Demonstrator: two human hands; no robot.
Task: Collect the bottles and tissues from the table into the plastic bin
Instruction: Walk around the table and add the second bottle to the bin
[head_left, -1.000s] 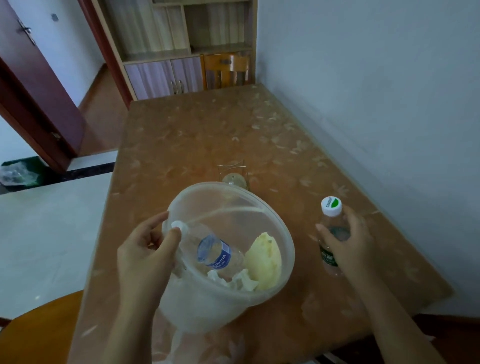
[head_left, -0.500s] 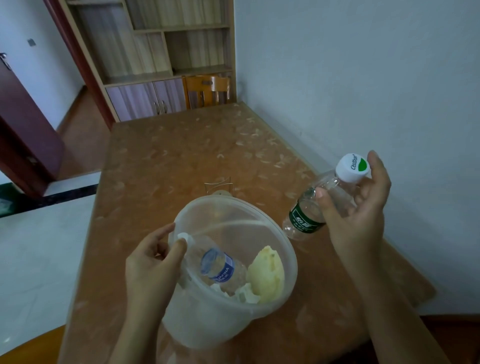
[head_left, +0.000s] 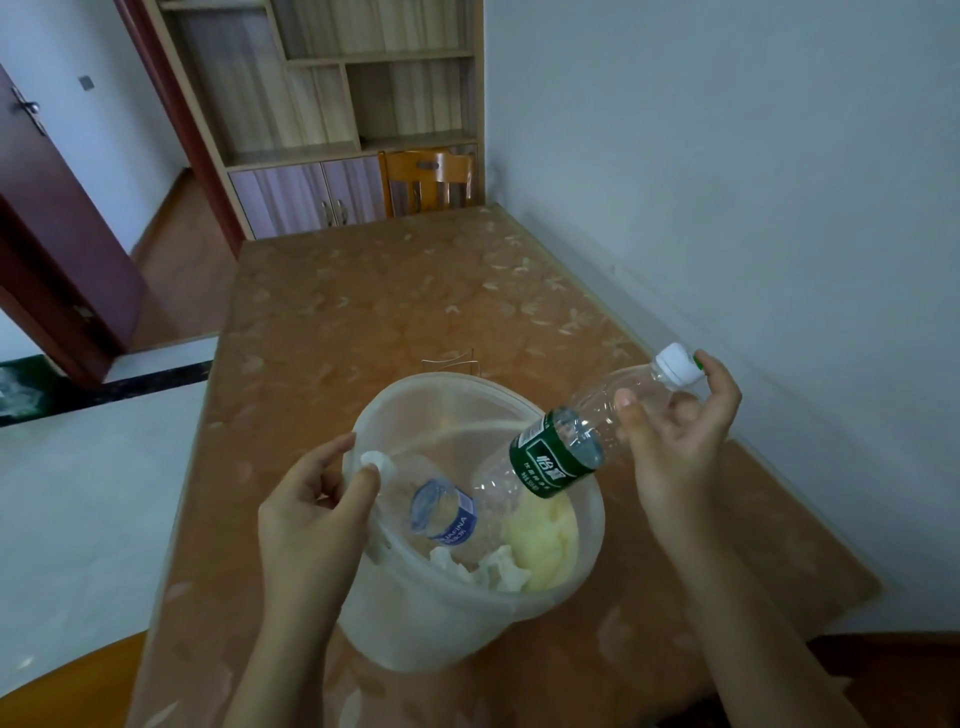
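Green-labelled clear plastic bottle (head_left: 566, 447) tipped bottom-first into the see-through plastic bin (head_left: 447, 623); right hand (head_left: 675, 431) gripped its neck, left hand (head_left: 317, 499) pinched the rim to steady it.

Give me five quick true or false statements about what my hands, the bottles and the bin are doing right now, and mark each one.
1. The right hand holds the clear green-labelled plastic bottle near its white cap end. True.
2. That bottle stands upright on the brown patterned table. False: it is tilted, base down, over the translucent plastic bin.
3. The left hand grips the bin's rim. True.
4. The bin is empty. False: a clear blue-labelled bottle, crumpled white tissues and a pale yellow lump lie inside.
5. The blue-labelled bottle lies on its side in the bin. True.
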